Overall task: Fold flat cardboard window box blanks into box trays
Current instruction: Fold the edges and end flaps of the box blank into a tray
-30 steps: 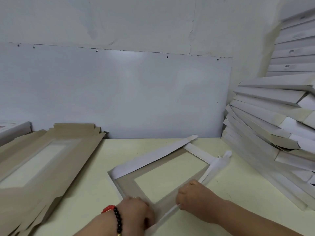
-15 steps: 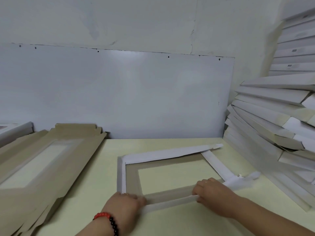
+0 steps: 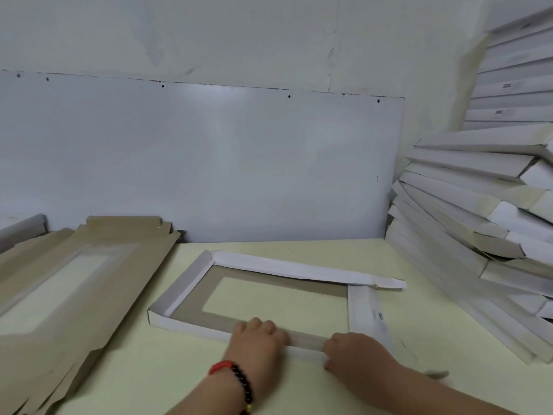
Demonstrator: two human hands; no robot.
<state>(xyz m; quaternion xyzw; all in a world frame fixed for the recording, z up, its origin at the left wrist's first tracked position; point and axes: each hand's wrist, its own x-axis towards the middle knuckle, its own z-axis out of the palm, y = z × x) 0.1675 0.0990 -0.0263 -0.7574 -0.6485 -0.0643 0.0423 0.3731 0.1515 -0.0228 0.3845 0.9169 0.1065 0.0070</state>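
Left hand, right hand curled over box tray near wall.

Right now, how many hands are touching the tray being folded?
2. The left hand, with a bead bracelet on its wrist, rests on the near wall of the tray. The right hand holds the same wall further right, near the corner.

Before you lies a pale yellow desk; a white panel leans against the far wall, which is cracked.
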